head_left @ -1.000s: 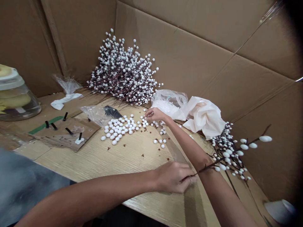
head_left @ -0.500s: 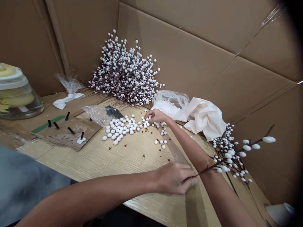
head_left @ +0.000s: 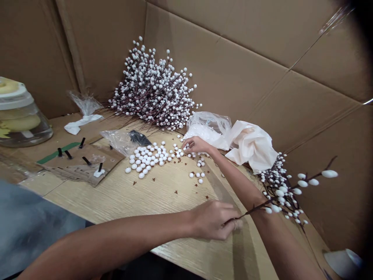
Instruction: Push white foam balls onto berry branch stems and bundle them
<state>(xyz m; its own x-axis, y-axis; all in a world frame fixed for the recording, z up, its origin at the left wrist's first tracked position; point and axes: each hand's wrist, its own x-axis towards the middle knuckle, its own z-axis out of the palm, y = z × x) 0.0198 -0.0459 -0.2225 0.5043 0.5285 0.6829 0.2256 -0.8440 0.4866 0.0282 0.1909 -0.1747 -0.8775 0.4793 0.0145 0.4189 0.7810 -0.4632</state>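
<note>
My left hand (head_left: pixel 217 219) is closed around the lower end of a dark artificial berry stem (head_left: pixel 262 204). White oval berries stud the stem, which slants up to the right across my right forearm. My right hand (head_left: pixel 196 144) reaches in at the far side of a scatter of loose white berries (head_left: pixel 145 159). Its fingers are pinched, with a white berry (head_left: pixel 187 146) at the tips, partly hidden. Around both hands lie small brown star-shaped bits (head_left: pixel 176 192) on the wooden table (head_left: pixel 116 202).
A big heap of finished berry stems (head_left: pixel 154 85) leans against the cardboard wall (head_left: pixel 233 66). Behind my right hand sit a clear plastic bag (head_left: pixel 208 126) and a crumpled white bag (head_left: pixel 252 144). More stems (head_left: pixel 275 171) lie at right; a cardboard piece (head_left: pixel 96 159) and a jug (head_left: pixel 25 116) at left.
My right hand has shifted slightly right among the loose berries. My left hand keeps hold of the berry stem almost in place.
</note>
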